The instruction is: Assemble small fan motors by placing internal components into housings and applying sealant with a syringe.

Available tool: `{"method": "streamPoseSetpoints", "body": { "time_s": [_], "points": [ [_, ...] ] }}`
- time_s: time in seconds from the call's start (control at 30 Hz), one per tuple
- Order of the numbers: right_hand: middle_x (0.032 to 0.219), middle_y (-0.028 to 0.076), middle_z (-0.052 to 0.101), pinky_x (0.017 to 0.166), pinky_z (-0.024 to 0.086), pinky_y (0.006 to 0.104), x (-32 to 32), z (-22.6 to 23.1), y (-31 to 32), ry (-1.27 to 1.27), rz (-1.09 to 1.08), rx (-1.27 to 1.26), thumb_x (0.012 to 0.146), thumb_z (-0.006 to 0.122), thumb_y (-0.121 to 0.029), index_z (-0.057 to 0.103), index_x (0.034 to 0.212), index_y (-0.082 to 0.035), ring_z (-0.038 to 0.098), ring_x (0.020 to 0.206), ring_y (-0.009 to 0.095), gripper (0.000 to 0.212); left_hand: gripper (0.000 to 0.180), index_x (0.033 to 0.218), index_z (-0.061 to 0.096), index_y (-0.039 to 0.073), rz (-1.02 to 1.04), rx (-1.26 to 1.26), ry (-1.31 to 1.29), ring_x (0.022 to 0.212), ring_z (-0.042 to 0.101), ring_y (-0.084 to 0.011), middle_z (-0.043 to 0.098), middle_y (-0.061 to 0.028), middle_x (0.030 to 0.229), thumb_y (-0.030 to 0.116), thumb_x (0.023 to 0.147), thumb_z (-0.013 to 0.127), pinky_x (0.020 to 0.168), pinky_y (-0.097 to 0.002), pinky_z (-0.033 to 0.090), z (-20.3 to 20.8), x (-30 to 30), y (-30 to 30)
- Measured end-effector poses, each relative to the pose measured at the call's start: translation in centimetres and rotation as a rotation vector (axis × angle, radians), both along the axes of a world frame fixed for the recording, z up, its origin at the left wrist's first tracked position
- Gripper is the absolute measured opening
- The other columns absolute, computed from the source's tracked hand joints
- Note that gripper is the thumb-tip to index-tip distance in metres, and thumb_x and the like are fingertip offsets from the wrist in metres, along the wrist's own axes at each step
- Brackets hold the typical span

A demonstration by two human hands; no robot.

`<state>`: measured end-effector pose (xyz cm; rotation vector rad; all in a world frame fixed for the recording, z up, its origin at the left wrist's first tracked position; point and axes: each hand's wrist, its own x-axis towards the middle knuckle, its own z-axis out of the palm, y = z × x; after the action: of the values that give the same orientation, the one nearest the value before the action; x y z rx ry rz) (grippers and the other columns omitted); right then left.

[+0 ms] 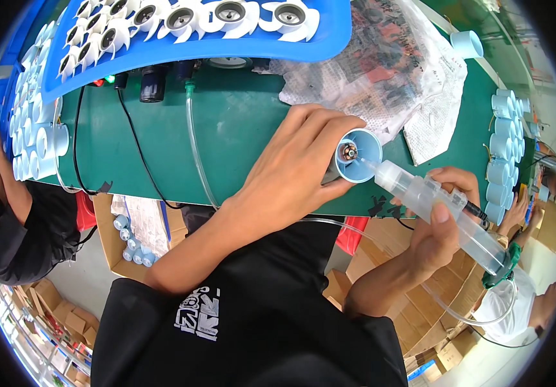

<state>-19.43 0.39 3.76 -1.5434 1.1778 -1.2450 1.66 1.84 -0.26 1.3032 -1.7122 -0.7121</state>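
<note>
My left hand (291, 155) is wrapped round a light-blue round plastic housing (373, 143), its open end facing me, above the green table. Inside the housing a small motor shaft with a coppery metal ring (349, 151) shows. My right hand (444, 222) grips a clear dispensing syringe (475, 242) with a green cap and a thin tube at its rear. The syringe's narrow tip reaches into the housing's mouth, close to the shaft; whether it touches cannot be seen. Against the syringe barrel, under my right fingers, lies a dark slim part.
A blue tray (329, 48) of white fan impellers (181, 19) stands at the far side. Crumpled printed paper (436, 122) covers part of the green table (246, 122). Light-blue housings stand stacked at the left (33, 138) and right (500, 151). Cables and a clear hose (194, 142) cross the table. Co-workers sit on both sides.
</note>
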Motion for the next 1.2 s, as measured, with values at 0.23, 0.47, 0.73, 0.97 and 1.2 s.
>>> {"method": "streamPoseSetpoints", "body": {
  "time_s": [0.23,0.47,0.73,0.97,1.2],
  "points": [
    [0.091,0.017,0.061,0.073,0.044,0.0278,0.67,0.94,0.23,-0.057,-0.030,0.079,0.073,0.072,-0.033,0.056,0.098,0.009,0.056,0.078,0.018,0.051,0.059,0.118,0.055,0.007,0.003,0.002,-0.004,0.112,0.049,-0.0320,0.058,-0.0088,0.117,0.006,0.064,0.078,0.096,-0.0416,0.041,0.03,0.01,0.00],
    [0.090,0.017,0.060,0.073,0.043,0.0269,0.55,1.13,0.14,-0.030,-0.029,0.080,0.072,0.073,-0.034,0.056,0.097,0.009,0.055,0.078,0.017,0.052,0.061,0.120,0.054,0.007,0.000,0.010,0.006,0.112,0.049,-0.0320,0.057,-0.0088,0.117,0.006,0.063,0.078,0.097,-0.0420,0.040,-0.05,-0.01,0.04],
    [0.091,0.017,0.060,0.073,0.043,0.0267,0.61,0.97,0.10,-0.037,-0.030,0.074,0.072,0.073,-0.036,0.057,0.097,0.009,0.055,0.078,0.017,0.053,0.062,0.120,0.054,0.008,-0.001,0.012,0.002,0.112,0.049,-0.0316,0.057,-0.0088,0.117,0.007,0.063,0.079,0.097,-0.0423,0.040,-0.14,0.01,0.02],
    [0.090,0.017,0.060,0.074,0.044,0.0279,0.60,0.99,0.09,-0.034,-0.036,0.079,0.071,0.073,-0.035,0.057,0.096,0.009,0.056,0.079,0.019,0.053,0.061,0.119,0.054,0.007,0.001,0.002,-0.006,0.112,0.049,-0.0317,0.057,-0.0092,0.116,0.007,0.063,0.079,0.096,-0.0419,0.041,-0.27,-0.02,0.00],
    [0.091,0.018,0.059,0.075,0.045,0.0293,0.00,0.53,0.07,-0.042,-0.031,0.079,0.071,0.072,-0.033,0.057,0.096,0.010,0.057,0.081,0.020,0.052,0.061,0.119,0.055,0.007,0.007,0.003,-0.012,0.112,0.050,-0.0314,0.058,-0.0091,0.116,0.007,0.063,0.079,0.096,-0.0415,0.041,-0.22,-0.07,0.14]
  ]
}}
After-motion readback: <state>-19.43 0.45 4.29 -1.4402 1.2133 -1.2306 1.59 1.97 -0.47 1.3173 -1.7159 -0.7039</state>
